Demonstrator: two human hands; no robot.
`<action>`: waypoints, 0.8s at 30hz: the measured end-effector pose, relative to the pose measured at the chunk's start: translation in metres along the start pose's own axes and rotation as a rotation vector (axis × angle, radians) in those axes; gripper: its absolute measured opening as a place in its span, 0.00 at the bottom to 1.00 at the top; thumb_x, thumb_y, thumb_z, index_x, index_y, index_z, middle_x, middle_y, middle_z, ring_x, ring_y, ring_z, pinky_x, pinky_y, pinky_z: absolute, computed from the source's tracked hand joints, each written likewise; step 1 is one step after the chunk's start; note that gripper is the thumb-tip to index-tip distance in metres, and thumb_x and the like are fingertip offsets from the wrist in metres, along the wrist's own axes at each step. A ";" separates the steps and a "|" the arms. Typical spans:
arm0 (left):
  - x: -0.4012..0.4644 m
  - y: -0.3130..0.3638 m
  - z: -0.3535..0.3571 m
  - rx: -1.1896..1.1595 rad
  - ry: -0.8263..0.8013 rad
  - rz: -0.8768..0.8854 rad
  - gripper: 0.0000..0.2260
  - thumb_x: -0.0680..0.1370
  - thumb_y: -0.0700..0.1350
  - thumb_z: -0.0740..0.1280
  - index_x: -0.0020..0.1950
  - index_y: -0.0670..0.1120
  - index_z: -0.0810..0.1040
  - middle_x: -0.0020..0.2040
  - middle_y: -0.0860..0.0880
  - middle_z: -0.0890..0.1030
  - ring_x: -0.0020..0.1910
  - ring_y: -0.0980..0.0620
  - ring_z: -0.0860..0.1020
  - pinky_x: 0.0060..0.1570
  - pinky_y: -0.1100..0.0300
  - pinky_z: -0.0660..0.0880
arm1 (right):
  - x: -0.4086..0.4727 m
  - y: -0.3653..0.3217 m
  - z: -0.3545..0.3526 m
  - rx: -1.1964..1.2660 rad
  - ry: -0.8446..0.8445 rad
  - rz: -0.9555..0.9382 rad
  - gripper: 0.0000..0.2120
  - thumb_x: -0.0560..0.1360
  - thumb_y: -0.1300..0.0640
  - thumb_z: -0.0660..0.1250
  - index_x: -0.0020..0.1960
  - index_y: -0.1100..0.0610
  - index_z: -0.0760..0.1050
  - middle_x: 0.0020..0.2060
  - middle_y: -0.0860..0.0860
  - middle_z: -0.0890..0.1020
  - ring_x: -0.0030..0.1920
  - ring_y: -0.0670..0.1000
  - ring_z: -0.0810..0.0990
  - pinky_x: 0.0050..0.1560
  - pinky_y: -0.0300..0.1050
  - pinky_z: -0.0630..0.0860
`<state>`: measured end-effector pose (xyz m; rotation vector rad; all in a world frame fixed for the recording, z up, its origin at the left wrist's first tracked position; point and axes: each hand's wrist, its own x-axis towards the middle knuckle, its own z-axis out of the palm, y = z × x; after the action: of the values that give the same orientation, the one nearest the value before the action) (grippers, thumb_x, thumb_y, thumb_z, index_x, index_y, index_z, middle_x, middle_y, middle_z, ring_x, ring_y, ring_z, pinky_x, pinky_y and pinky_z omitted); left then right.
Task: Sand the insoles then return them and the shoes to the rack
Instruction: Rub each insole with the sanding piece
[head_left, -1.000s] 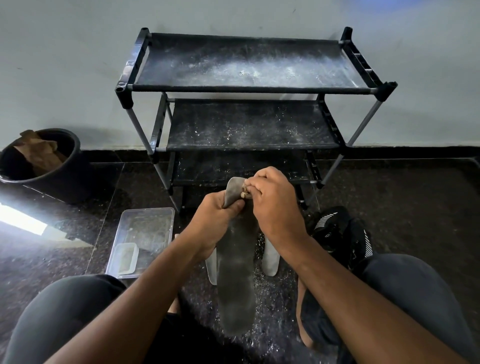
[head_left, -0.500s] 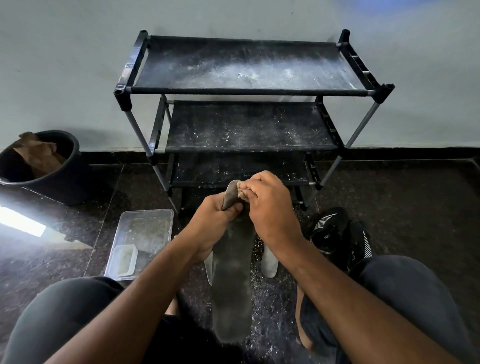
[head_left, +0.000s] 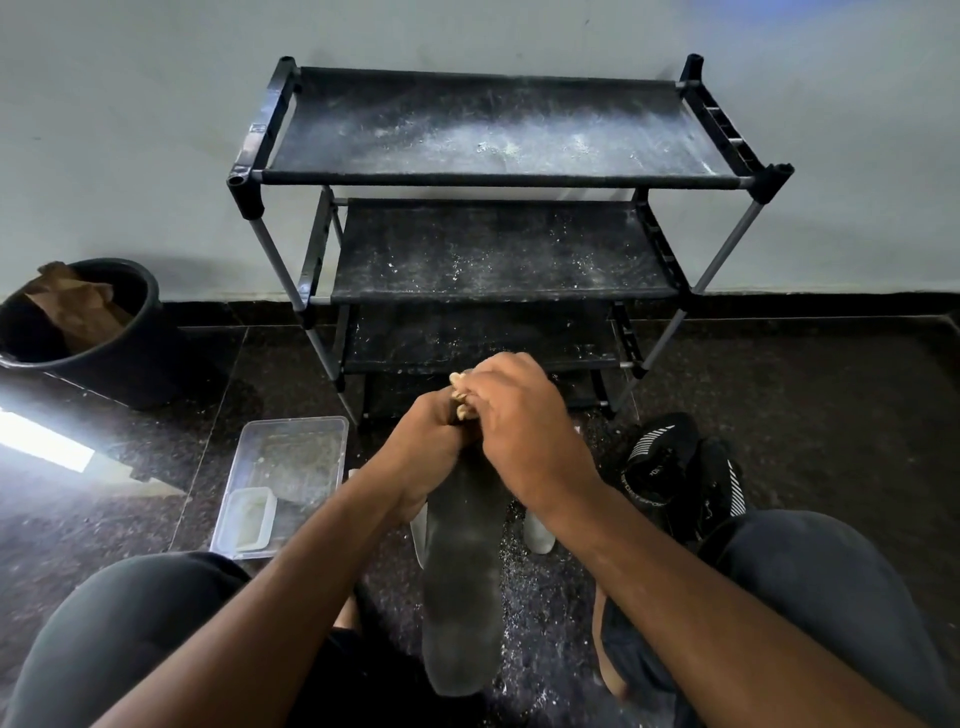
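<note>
The left hand (head_left: 423, 441) grips the upper end of the long dark grey foam insole (head_left: 462, 582), fingers curled round it, the insole hanging down between the knees above the floor. The right hand (head_left: 519, 431) pinches a crumpled tan scrap of sandpaper (head_left: 460, 397) against that same end. Compared with a second ago, the bare tip of the insole that showed above the hands is now covered — the sanding stroke has reached the edge. Judgement: sanding is under way, not finished. A second pale insole (head_left: 537, 535) lies on the floor beneath; the black knit shoes with white stripes (head_left: 670, 467) sit beside the right knee. The black three-tier shoe rack (head_left: 493, 179) holds only dust — nothing returned.
</note>
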<state>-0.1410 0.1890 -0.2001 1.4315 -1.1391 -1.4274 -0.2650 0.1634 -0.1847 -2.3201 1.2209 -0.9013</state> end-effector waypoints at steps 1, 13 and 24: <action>0.001 0.000 -0.001 0.010 0.020 -0.007 0.12 0.81 0.26 0.59 0.55 0.34 0.80 0.48 0.34 0.85 0.51 0.36 0.84 0.51 0.45 0.82 | -0.002 -0.004 0.003 -0.002 -0.021 -0.030 0.07 0.78 0.68 0.66 0.53 0.63 0.82 0.47 0.53 0.79 0.52 0.50 0.74 0.55 0.44 0.75; 0.001 -0.004 0.000 -0.002 -0.001 0.019 0.12 0.81 0.27 0.60 0.51 0.36 0.83 0.45 0.39 0.86 0.46 0.44 0.85 0.47 0.54 0.82 | 0.002 0.003 0.000 0.049 0.082 -0.008 0.07 0.78 0.64 0.66 0.49 0.64 0.83 0.43 0.54 0.78 0.47 0.53 0.76 0.47 0.44 0.76; 0.003 0.001 -0.007 0.052 0.002 0.074 0.15 0.79 0.24 0.56 0.48 0.35 0.81 0.43 0.35 0.83 0.44 0.43 0.82 0.45 0.49 0.80 | -0.002 -0.007 0.010 0.162 0.190 0.014 0.15 0.80 0.55 0.61 0.47 0.64 0.82 0.44 0.54 0.79 0.47 0.52 0.78 0.50 0.40 0.75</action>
<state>-0.1341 0.1852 -0.1996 1.4121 -1.2235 -1.3532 -0.2548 0.1690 -0.1893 -2.1356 1.1867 -1.1921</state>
